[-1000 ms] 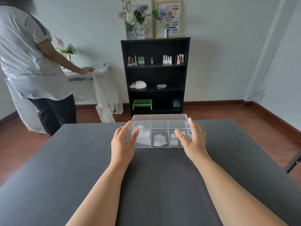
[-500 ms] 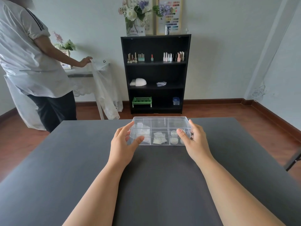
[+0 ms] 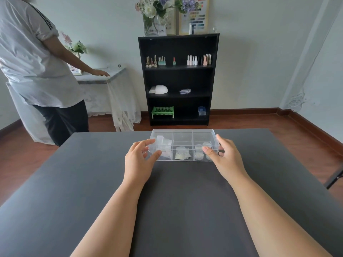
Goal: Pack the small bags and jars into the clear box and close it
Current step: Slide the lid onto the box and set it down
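The clear box (image 3: 182,138) lies flat on the dark grey table (image 3: 185,201) near its far edge, with its lid down. Through the lid I see small bags (image 3: 182,154) in the left and middle compartments and round jars (image 3: 198,155) in the right one. My left hand (image 3: 138,161) is at the box's front left corner, thumb on the front wall and fingers loosely curled round the end. My right hand (image 3: 227,160) clasps the right end, thumb on the lid and fingers behind the side wall.
A person in a white shirt (image 3: 33,62) stands at the left, hand on a cloth-draped side table (image 3: 96,78). A black shelf unit (image 3: 178,80) with small bottles stands against the wall beyond the table. A dark chair leg (image 3: 334,179) pokes in at the right.
The box was held up and tilted towards me, then came down flat on the table. My left fingers have loosened and spread. The person's hand moved along the side table.
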The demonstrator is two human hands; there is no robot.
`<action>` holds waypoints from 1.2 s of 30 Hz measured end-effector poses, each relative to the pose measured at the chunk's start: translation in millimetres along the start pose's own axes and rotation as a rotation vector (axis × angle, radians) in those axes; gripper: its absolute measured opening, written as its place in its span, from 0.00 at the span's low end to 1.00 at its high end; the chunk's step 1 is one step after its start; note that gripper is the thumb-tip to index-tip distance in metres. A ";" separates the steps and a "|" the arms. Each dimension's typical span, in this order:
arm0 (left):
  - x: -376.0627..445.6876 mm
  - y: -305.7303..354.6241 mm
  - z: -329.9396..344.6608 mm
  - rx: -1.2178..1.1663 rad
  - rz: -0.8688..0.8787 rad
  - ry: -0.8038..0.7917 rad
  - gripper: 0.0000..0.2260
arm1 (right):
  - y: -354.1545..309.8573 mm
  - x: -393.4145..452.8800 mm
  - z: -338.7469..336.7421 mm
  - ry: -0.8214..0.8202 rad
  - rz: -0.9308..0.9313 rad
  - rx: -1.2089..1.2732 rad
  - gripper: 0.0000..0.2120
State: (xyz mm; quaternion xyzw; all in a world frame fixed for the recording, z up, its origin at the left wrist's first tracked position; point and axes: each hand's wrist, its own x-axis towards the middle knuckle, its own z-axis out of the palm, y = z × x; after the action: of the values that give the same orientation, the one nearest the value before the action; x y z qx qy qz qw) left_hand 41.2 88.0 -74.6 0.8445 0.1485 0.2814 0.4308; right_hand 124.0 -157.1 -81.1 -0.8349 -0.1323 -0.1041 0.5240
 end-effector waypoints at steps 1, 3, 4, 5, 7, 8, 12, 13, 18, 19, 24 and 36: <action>-0.2 -0.5 0.2 0.003 -0.004 0.000 0.18 | -0.1 -0.2 -0.4 0.000 0.001 -0.003 0.36; 0.3 -1.0 0.7 0.008 -0.007 0.003 0.17 | -0.8 -0.6 -1.1 -0.003 0.001 -0.005 0.36; 0.4 -1.2 0.7 0.013 -0.005 0.005 0.17 | -1.1 -1.1 -1.1 -0.006 -0.004 -0.009 0.37; 0.4 -1.5 0.6 0.024 -0.001 0.005 0.17 | -1.3 -1.6 -1.1 -0.007 -0.010 -0.016 0.37; -0.6 -2.2 0.8 0.066 0.018 0.004 0.17 | -2.2 -2.7 -1.4 -0.002 -0.031 -0.046 0.39; -1.2 -1.8 0.3 0.092 0.032 0.009 0.17 | -3.0 -3.4 -1.8 0.006 -0.055 -0.079 0.39; -6.3 7.2 -0.9 0.269 0.231 0.065 0.17 | -11.8 -6.1 -3.7 0.053 -0.291 -0.328 0.30; -8.8 11.1 1.6 0.352 0.330 0.079 0.17 | -15.1 -6.9 -2.7 0.050 -0.345 -0.368 0.26; -23.6 33.2 28.6 0.670 0.500 -0.068 0.24 | -24.5 -14.5 10.3 -0.037 -0.435 -0.535 0.20; -23.7 32.6 32.4 0.713 0.475 -0.096 0.25 | -23.9 -15.6 12.5 -0.046 -0.433 -0.557 0.19; -16.8 21.6 36.6 0.787 0.348 -0.164 0.24 | -21.6 -13.3 18.3 -0.015 -0.418 -0.563 0.16; 16.8 12.1 48.5 0.795 0.293 -0.166 0.25 | -17.0 11.4 43.5 -0.032 -0.412 -0.579 0.19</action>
State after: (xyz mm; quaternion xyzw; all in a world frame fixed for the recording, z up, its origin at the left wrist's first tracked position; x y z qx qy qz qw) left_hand 83.9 58.0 -81.8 0.9767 0.0887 0.1917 0.0377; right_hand 130.6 -109.5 -81.8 -0.9063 -0.2710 -0.2274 0.2313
